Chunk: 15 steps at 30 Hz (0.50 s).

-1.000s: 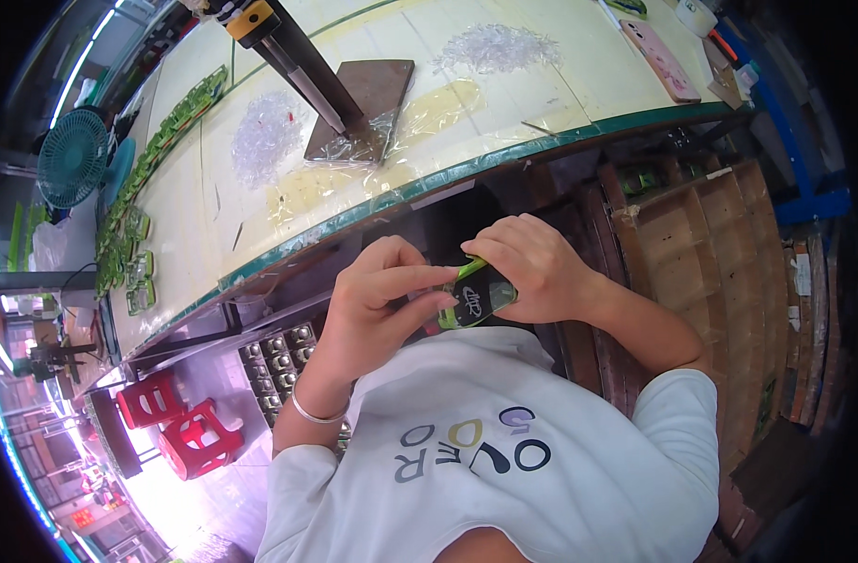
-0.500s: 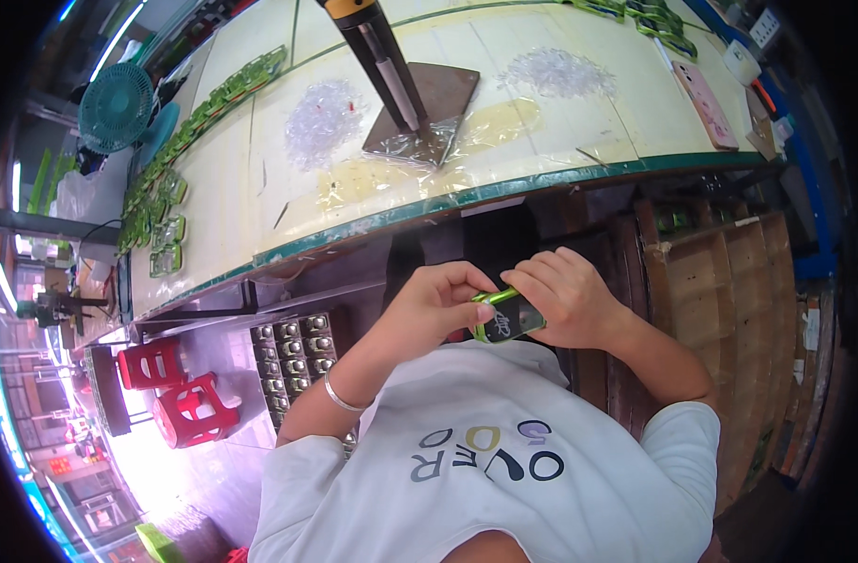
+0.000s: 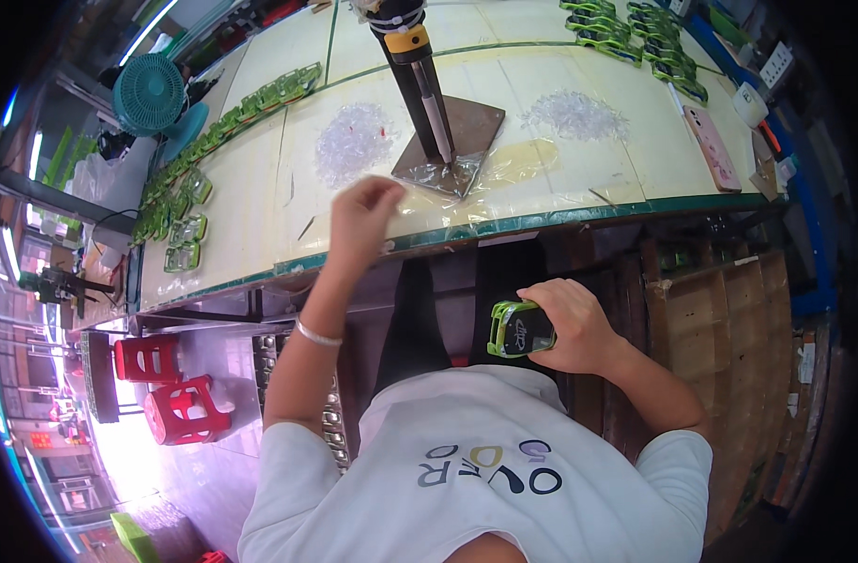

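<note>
My right hand [image 3: 579, 328] is closed around a small case with a bright green frame and a dark, glossy panel [image 3: 525, 330] bearing pale markings. It holds the case over my lap, below the table edge. My left hand [image 3: 361, 220] is raised over the table's near edge, apart from the case. Its fingers are curled together in a pinch and slightly blurred; whether anything small is between them is hidden. Just beyond it lies a pile of small clear plastic pieces [image 3: 352, 145] with a few red bits.
A dark post [image 3: 415, 94] on a brown metal plate [image 3: 481, 117] stands on the table. Another clear-piece pile [image 3: 576, 116] and a pink phone [image 3: 711, 150] lie rightward. Green-framed pieces [image 3: 190, 192] line the left; more are stacked far right [image 3: 668, 56]. Red stools [image 3: 187, 410] stand lower left.
My left hand has let go of the green-framed case and moved up and left over the table edge. My right hand keeps the case, now turned with its panel showing more fully.
</note>
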Each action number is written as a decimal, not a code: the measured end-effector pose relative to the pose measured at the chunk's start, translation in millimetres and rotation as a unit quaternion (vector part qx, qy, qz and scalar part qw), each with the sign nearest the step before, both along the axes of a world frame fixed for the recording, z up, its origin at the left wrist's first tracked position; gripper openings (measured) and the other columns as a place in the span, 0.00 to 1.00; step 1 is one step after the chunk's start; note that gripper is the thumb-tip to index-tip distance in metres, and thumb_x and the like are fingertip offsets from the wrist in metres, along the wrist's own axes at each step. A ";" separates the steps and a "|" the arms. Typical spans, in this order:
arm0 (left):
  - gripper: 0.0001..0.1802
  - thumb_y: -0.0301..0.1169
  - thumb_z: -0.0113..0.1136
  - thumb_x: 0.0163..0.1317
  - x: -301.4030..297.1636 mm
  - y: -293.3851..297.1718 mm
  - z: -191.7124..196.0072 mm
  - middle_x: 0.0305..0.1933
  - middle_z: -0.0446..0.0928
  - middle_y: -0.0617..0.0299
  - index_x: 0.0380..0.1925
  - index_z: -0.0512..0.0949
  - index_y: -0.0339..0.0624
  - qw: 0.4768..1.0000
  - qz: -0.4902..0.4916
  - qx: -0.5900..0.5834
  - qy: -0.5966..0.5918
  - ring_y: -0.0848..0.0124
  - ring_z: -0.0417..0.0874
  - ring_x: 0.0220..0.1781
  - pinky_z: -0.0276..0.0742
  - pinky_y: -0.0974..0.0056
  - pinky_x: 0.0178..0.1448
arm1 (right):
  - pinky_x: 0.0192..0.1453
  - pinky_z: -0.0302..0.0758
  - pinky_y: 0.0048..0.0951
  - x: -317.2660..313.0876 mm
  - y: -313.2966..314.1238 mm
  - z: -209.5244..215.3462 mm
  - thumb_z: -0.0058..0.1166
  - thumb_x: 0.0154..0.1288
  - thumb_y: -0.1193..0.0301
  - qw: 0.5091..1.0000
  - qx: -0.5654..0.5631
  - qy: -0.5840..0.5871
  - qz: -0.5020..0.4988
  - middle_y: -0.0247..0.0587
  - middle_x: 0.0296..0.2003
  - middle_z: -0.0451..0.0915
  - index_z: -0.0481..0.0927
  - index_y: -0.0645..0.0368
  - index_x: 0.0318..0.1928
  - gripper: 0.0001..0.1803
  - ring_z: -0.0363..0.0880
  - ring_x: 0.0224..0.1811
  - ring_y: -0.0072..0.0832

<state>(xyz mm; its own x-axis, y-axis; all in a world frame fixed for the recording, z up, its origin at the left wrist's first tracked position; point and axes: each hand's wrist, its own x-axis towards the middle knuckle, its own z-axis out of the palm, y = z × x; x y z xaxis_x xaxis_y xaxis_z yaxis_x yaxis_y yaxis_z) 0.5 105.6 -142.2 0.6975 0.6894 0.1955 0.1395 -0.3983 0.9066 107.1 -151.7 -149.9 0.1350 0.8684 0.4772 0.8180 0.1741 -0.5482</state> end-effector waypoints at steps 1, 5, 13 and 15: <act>0.05 0.27 0.55 0.52 3.8 23.2 -2.2 0.21 0.74 0.63 0.27 0.77 0.36 0.997 0.022 0.059 0.051 0.78 0.72 0.22 0.67 0.72 0.28 | 0.35 0.68 0.32 0.8 0.0 0.3 0.61 0.28 0.74 1.000 0.003 0.004 0.000 0.43 0.34 0.74 0.70 0.62 0.40 0.30 0.73 0.34 0.37; 0.04 0.26 0.55 0.49 14.0 65.9 -8.6 0.27 0.73 0.58 0.26 0.77 0.39 0.941 0.005 0.312 0.132 0.66 0.74 0.31 0.70 0.66 0.37 | 0.36 0.69 0.32 2.8 1.1 -0.2 0.61 0.26 0.75 1.000 0.015 0.011 -0.005 0.43 0.34 0.74 0.69 0.62 0.41 0.31 0.73 0.35 0.38; 0.05 0.26 0.52 0.50 32.5 69.2 -6.3 0.29 0.71 0.53 0.24 0.71 0.36 0.899 -0.029 0.394 0.191 0.56 0.72 0.35 0.68 0.60 0.40 | 0.39 0.70 0.34 5.5 -3.4 0.0 0.61 0.28 0.74 0.999 0.042 0.022 -0.014 0.44 0.35 0.74 0.69 0.62 0.41 0.30 0.74 0.36 0.39; 0.04 0.25 0.51 0.50 26.6 70.0 -6.5 0.29 0.71 0.50 0.24 0.70 0.36 0.911 -0.016 0.383 0.151 0.54 0.72 0.36 0.67 0.58 0.40 | 0.39 0.70 0.34 6.9 -0.8 -4.7 0.61 0.30 0.73 0.999 0.046 0.016 -0.019 0.44 0.35 0.74 0.69 0.61 0.42 0.30 0.74 0.37 0.39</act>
<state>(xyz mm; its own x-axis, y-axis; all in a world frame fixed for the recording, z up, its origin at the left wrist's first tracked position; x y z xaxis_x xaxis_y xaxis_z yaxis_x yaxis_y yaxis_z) 27.1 175.6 -148.7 0.8162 0.4106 0.4064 0.3143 -0.9058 0.2840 114.0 -152.5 -154.6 0.1830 0.8147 0.5503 0.8070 0.1953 -0.5574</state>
